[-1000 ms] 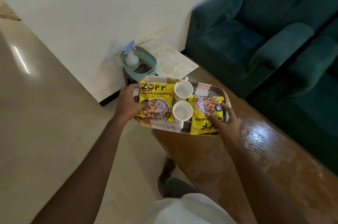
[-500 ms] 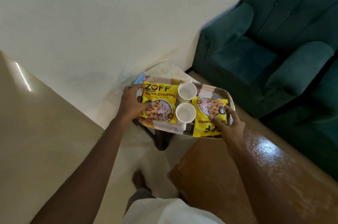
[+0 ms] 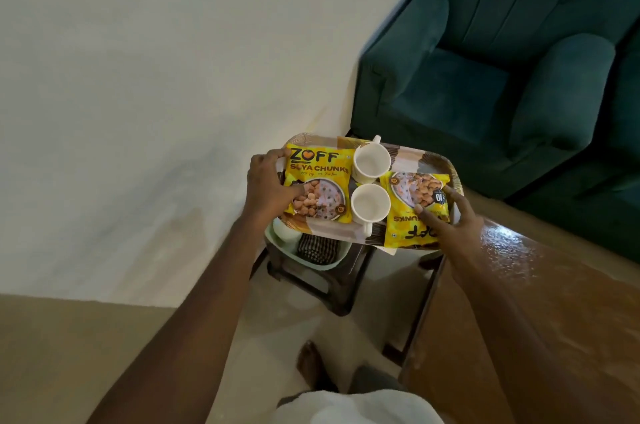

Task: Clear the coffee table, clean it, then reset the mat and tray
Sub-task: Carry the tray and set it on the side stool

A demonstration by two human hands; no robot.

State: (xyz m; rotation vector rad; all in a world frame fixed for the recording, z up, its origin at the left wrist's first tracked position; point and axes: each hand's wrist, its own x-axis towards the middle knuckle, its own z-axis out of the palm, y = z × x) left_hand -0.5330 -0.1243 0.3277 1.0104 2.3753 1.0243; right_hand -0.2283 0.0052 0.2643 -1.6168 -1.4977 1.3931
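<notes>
Both ends of the tray [image 3: 408, 160] are held; left grip [image 3: 268, 188] clasps rim and one yellow packet [image 3: 320, 181]; right grip [image 3: 450, 226] pinches rim and second packet [image 3: 405, 233]; we note the tray airborne above a stool [image 3: 332, 288], beside the table [image 3: 554, 302].

The patterned tray [image 3: 414, 160], level in midair, carries two yellow packets [image 3: 320, 177] and two white cups [image 3: 371, 160].

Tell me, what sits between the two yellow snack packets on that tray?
Two white cups, the far cup and the near cup, stand there on the tray, as the head view shows.
</notes>
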